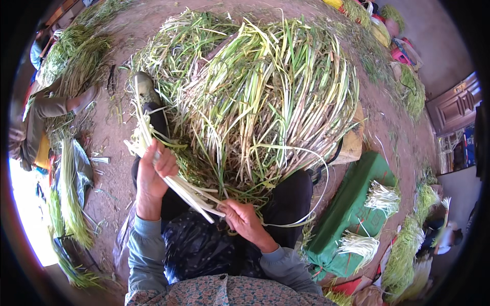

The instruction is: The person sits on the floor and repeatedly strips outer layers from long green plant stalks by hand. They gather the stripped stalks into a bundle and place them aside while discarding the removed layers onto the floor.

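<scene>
My left hand [157,164] is closed around a bunch of pale, whitish-green stalks [183,191]. Their cut-looking ends point down to the right, while the upper ends fan out above my fist. At those lower ends my right hand [243,218] pinches a stalk between thumb and fingers. One long thin stalk [326,168] loops out to the right from beside that hand and curves back over the heap. Before me lies a large heap of green and yellowing leafy stalks [264,99], tangled and drying in places. Dark plastic sheeting [203,244] covers my lap.
To the right, a green wrapped bale [333,214] carries two white-stalk bundles [383,199] [358,246]. More leafy stalks [402,256] lie beyond it. At left are a person's bent leg [49,107] and long green bundles [72,199]. A wooden block [350,141] sits beside the heap.
</scene>
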A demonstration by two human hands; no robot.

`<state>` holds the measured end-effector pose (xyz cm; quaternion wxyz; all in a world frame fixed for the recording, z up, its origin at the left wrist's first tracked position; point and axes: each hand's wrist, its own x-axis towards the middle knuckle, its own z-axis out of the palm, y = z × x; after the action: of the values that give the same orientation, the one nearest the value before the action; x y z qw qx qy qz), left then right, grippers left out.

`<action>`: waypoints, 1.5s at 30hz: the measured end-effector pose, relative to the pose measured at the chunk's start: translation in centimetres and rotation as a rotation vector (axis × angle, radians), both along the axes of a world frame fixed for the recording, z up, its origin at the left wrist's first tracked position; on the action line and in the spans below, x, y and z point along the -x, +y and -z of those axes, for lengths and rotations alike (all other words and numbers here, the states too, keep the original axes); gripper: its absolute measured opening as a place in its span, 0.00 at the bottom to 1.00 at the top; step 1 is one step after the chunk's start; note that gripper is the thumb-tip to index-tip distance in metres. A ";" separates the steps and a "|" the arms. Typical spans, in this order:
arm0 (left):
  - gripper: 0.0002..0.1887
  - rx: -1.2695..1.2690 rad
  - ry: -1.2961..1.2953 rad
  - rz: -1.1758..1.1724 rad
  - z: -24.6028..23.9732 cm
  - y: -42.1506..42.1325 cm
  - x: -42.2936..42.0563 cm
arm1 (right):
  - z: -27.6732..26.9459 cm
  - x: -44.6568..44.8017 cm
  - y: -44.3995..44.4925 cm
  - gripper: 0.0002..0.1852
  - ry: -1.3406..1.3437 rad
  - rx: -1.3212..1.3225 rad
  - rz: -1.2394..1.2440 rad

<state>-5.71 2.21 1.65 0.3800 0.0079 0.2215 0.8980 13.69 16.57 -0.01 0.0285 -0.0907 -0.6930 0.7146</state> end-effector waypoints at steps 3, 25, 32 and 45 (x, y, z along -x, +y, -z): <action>0.13 -0.107 0.009 -0.003 -1.1 -0.7 1.9 | -2.5 -1.0 -0.7 0.07 0.056 0.111 -0.052; 0.10 0.275 -0.159 0.015 3.0 -0.3 -3.0 | 2.8 11.4 10.3 0.10 -0.050 -1.080 0.482; 0.11 0.513 0.127 -0.009 -0.7 0.9 -4.6 | -2.2 4.6 6.6 0.05 -0.010 -0.203 0.511; 0.09 0.569 0.248 0.049 -2.4 6.5 -6.3 | -2.0 3.4 2.7 0.04 0.046 0.200 0.346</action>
<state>0.63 8.70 4.01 0.3587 0.0158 0.5085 0.7826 10.24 19.29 2.03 0.1576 -0.1944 -0.5918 0.7662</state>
